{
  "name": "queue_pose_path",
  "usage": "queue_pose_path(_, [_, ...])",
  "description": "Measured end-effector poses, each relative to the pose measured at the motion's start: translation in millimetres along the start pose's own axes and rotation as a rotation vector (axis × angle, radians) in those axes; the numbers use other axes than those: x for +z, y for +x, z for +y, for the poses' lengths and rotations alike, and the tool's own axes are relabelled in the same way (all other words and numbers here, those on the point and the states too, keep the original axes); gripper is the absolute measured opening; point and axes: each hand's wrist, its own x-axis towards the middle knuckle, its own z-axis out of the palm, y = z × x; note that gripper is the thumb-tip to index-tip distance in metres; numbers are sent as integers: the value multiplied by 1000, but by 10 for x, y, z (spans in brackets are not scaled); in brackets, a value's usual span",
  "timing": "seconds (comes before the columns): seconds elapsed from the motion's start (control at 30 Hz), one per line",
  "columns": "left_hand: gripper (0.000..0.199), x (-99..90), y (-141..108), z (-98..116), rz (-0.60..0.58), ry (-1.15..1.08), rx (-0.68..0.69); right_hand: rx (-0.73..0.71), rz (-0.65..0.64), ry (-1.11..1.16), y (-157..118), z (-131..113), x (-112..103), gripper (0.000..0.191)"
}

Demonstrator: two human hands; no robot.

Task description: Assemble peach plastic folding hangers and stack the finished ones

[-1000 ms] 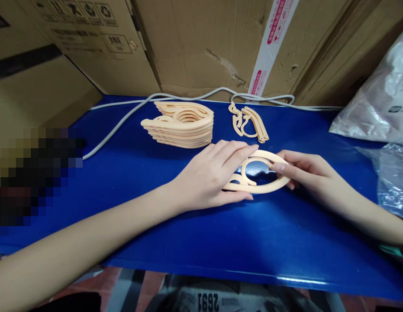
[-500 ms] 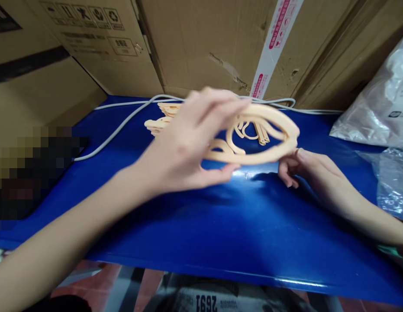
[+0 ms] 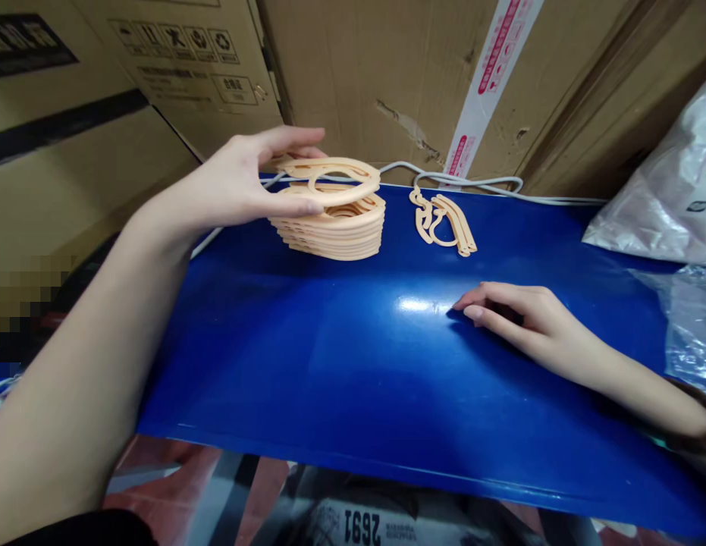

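My left hand (image 3: pixel 255 178) grips a cream plastic oval piece (image 3: pixel 353 196) between thumb and fingers, just over a stack of similar cream pieces (image 3: pixel 335 241). The held piece is slightly tilted above the top of the stack, and the hand hides its left end. My right hand (image 3: pixel 512 307) hovers low over or rests on the blue table (image 3: pixel 330 364), thumb and index finger extended with a gap between them, holding nothing. Smaller cream parts (image 3: pixel 455 220), curved and straight, lie at the table's back, right of the stack.
Large cardboard boxes (image 3: pixel 353 76) stand behind the table and at the left. A white cable (image 3: pixel 500 182) runs along the back edge. At the right are a white plastic bag (image 3: pixel 660 189) and clear plastic wrap (image 3: pixel 694 318).
My left hand has carried the oval piece leftward to the stack, uncovering the small parts. My right hand is now apart from the piece and lower. The view has shifted slightly.
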Motion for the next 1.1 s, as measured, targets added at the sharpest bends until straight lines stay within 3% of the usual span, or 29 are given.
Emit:
queue_pose_path(0.3, [84,-24,-25,57,-96,-45,-44,-70,3,-30,8,30,18,21])
queue_pose_path(0.67, [83,7,10,-95,-100,20,39,-76,-7,-25,22,31,20,22])
queue_pose_path(1.1, [80,19,-4,-51,-121,53,17,-79,-23,-40,3,36,16,24])
